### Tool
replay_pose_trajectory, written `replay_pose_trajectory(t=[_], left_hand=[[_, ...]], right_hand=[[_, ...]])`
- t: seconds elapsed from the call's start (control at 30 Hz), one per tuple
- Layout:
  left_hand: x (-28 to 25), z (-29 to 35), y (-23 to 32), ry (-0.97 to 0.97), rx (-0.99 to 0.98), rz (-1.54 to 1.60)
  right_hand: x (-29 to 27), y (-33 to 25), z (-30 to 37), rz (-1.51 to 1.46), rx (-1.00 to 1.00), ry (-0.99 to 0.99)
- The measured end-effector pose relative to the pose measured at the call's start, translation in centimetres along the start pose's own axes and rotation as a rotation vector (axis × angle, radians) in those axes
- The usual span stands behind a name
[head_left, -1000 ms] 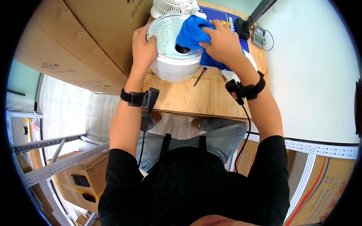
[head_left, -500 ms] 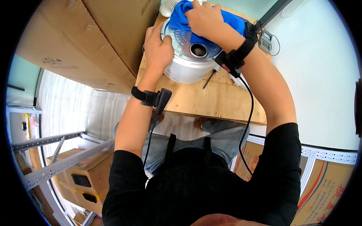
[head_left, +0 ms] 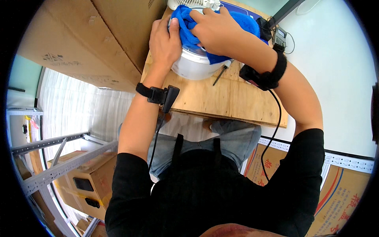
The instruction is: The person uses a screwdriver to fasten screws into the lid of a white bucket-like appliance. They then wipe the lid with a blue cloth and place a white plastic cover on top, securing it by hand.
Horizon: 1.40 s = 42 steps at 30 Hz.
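Observation:
A round white drum-shaped appliance (head_left: 193,68) with a clear or shiny top stands on the wooden table. My left hand (head_left: 165,46) grips its left edge, thumb up against the rim. A blue cloth (head_left: 184,24) lies bunched over the top and hangs down at the near right side. My right hand (head_left: 218,34) presses on the cloth with bent fingers closed in its folds. Most of the appliance's top is hidden beneath cloth and hand. Right of the drum, a screwdriver (head_left: 220,76) with a dark shaft rests on the table.
The plywood table (head_left: 237,102) ends in front of my legs. A tall cardboard box (head_left: 114,39) borders it on the left. Behind the drum is a white grilled part (head_left: 193,4). A grey keypad device (head_left: 279,36) with a cable sits at the far right. Metal shelving (head_left: 59,166) holds cartons lower left.
My right hand has drawn the cloth nearer across the top, covering the round opening that showed before. My left hand still holds the edge.

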State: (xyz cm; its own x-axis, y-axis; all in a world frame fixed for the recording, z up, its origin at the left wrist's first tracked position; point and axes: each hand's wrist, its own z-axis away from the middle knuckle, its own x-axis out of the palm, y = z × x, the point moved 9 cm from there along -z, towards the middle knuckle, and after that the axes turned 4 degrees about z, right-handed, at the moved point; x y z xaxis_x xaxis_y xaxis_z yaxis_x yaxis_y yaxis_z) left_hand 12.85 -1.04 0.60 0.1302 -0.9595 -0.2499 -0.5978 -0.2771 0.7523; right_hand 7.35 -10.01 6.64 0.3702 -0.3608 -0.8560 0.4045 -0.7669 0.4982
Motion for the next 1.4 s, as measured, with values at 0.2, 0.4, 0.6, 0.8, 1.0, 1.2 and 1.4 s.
replay_pose_trajectory(t=[0.2,0.4,0.6,0.8,1.0,1.2,1.4], left_hand=[[0.4,0.0,-0.4,-0.002,0.008,0.005],[0.2,-0.2,-0.1,0.004,0.002,0.007],[0.2,-0.2,-0.5,0.024,0.015,-0.001],[0.4,-0.4,-0.6,-0.003,0.011,-0.013],[0.5,-0.4,-1.7,-0.046,-0.083,-0.001],[0.7,-0.4,-1.6,-0.053,-0.06,0.007],[0.8,-0.3,-1.4,-0.047,-0.067,0.022]], right_hand=[[0.7,0.8,-0.5,-0.085,0.071,-0.088],[2.3,2.2,-3.5,-0.104,0.189,-0.072],[1.6,1.2,-2.4,-0.057,0.057,-0.135],[-0.3,-0.5,0.6,0.069,-0.101,-0.023],[-1.9,-0.4,2.9,0.167,-0.171,0.051],[-1.4,6.1,4.1,0.088,0.179,0.0],[1.5,5.5,3.8,0.15,0.177,-0.024]])
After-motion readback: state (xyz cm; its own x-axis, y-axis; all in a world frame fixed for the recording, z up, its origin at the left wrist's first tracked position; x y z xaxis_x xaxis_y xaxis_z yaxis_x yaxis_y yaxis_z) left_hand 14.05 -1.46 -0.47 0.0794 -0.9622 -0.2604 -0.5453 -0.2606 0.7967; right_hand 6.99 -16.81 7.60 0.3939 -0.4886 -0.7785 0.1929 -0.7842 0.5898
